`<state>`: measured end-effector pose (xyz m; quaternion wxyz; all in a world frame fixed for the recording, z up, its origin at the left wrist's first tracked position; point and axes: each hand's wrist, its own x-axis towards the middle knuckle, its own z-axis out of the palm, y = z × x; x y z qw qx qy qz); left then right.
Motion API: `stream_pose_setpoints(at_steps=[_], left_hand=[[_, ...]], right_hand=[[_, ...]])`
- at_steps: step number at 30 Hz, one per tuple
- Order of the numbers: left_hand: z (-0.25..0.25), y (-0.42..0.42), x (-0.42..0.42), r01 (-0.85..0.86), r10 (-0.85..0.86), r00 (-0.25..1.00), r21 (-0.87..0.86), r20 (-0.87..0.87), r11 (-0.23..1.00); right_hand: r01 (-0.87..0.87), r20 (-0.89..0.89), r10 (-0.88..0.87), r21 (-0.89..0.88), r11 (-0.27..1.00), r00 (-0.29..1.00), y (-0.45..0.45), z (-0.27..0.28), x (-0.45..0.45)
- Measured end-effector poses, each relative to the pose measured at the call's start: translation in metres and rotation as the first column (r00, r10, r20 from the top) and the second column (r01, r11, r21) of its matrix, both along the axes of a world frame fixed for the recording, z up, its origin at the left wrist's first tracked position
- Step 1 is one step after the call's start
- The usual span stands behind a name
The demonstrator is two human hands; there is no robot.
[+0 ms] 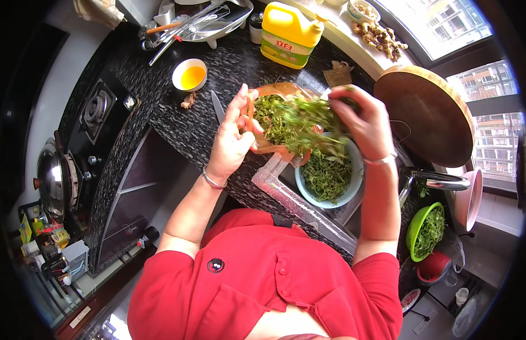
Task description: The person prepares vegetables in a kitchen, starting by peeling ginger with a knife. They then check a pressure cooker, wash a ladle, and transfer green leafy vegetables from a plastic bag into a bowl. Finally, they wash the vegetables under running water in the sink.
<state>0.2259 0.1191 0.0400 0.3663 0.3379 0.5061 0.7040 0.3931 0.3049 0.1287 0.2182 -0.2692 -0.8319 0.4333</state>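
My left hand [237, 131] grips the rim of an orange plastic bag [281, 88] and spreads its mouth. Leafy green stems [269, 119] fill the bag. My right hand [365, 119] pinches a bunch of the same greens [316, 121], blurred by motion, between the bag and a light blue basin [357, 170]. More greens [326, 176] lie in the basin, which sits in the sink [352, 214]. Just left of the bag, a knife blade [217, 106] shows on the black speckled countertop [229, 70]; its handle is hidden behind my left hand.
A bowl of yellow liquid [189, 75] stands on the counter near a yellow detergent jug [286, 36]. A round wooden board [424, 114] leans by the window. Right of the sink are a faucet [437, 180] and a green basket of leaves [416, 231]. A lidded wok [52, 178] is on the stove.
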Motion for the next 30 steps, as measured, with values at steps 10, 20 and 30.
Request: stream_pose_setpoints(at_steps=[10,20,30], left_hand=[[0.007,0.005,0.014,0.045,-0.045,0.999,-0.011,0.018,0.999],[0.009,0.009,0.018,0.024,-0.023,1.000,-0.034,0.016,0.999],[0.004,-0.003,0.014,-0.005,0.005,1.000,-0.053,-0.001,0.999]], right_hand=[[0.221,0.394,-0.127,-0.204,0.954,0.910,0.017,-0.113,0.158],[-0.093,0.325,0.011,0.236,0.967,0.946,-0.049,-0.126,0.049],[-0.114,0.066,0.133,-0.241,0.964,0.989,0.008,-0.091,-0.011]])
